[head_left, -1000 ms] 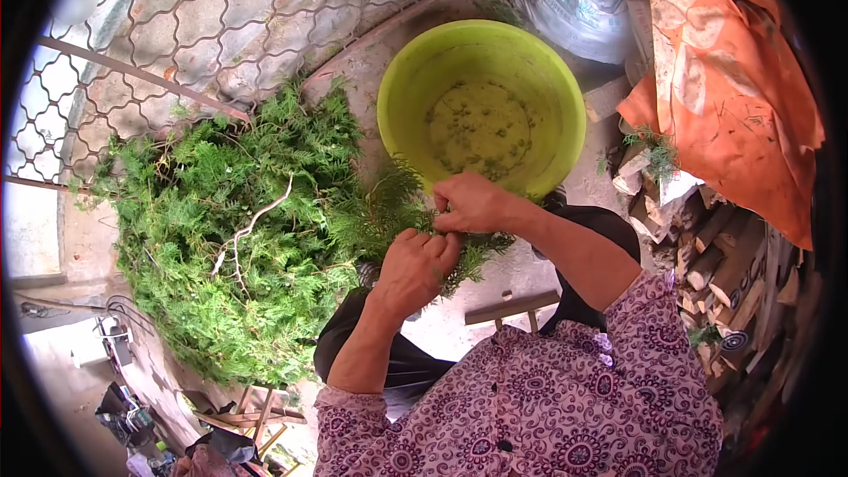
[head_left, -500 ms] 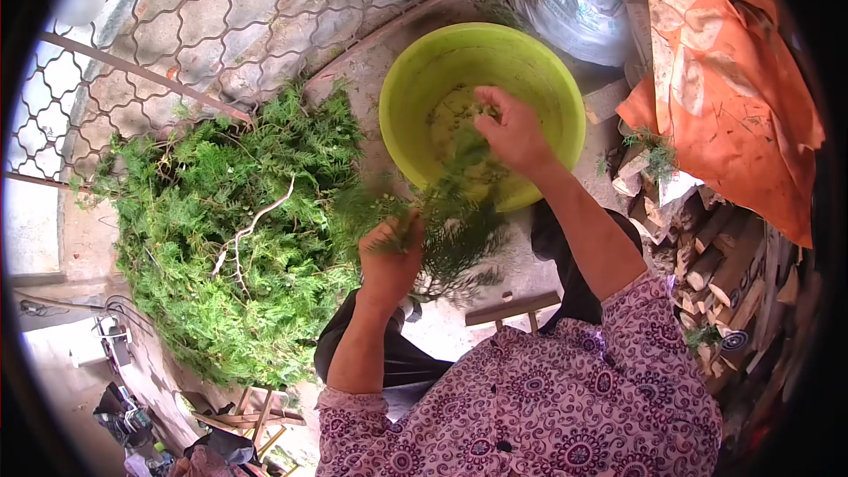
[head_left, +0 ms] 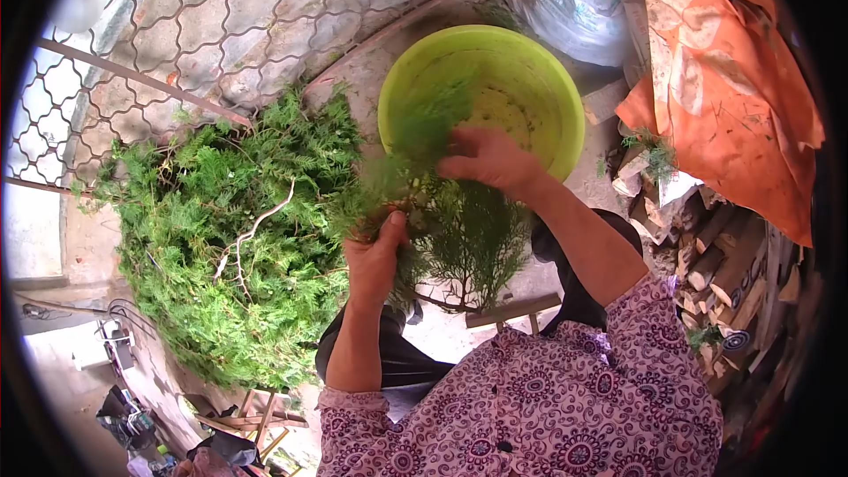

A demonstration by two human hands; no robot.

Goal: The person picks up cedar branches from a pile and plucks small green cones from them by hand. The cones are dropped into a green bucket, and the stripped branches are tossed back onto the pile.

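My left hand (head_left: 375,256) is closed around the stems of a leafy evergreen branch (head_left: 473,234), which looks like cypress or arborvitae. Its flat green sprays spread rightward and up over the near rim of a yellow-green plastic basin (head_left: 565,110). Over that rim is my right hand (head_left: 496,162), thumb and fingers apart, close against the upper sprays; those sprays are blurred by motion. Small dark and green bits lie on the basin floor. Left of my left hand spreads a big heap of cut evergreen branches (head_left: 194,256), with a bare pale twig (head_left: 256,225) on top.
A wire mesh panel (head_left: 221,44) leans behind the heap. A white plastic sack (head_left: 570,9) stands behind the basin. At right, an orange sheet (head_left: 733,97) hangs over stacked split firewood (head_left: 729,265). A small wooden stool (head_left: 508,309) stands by my knees.
My right hand has come from over the basin's middle down and left to the branch, its pinch now opened. The branch's sprays have shifted, some now reaching up across the basin.
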